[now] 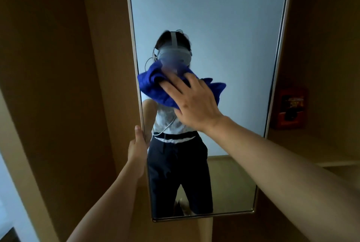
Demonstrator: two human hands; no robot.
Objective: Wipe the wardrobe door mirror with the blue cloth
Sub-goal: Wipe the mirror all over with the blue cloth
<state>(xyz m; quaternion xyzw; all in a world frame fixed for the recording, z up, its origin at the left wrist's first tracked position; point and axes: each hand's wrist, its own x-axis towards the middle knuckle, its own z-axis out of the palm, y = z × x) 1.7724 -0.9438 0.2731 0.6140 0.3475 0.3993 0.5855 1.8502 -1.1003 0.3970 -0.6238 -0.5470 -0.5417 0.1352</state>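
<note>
A tall mirror (224,27) in a pale metal frame fills the middle of the head view, mounted on a brown wardrobe door. My right hand (192,103) presses a bunched blue cloth (155,87) flat against the glass at mid height, near the mirror's left side, fingers spread over the cloth. My left hand (138,144) grips the mirror door's left edge lower down, thumb on the frame. The glass reflects a person wearing a headset, a white top and dark trousers.
Brown wardrobe panels (58,85) stand to the left and right of the mirror. A red and orange box (291,108) sits on a shelf at the right. The mirror's bottom edge (202,215) ends above the floor.
</note>
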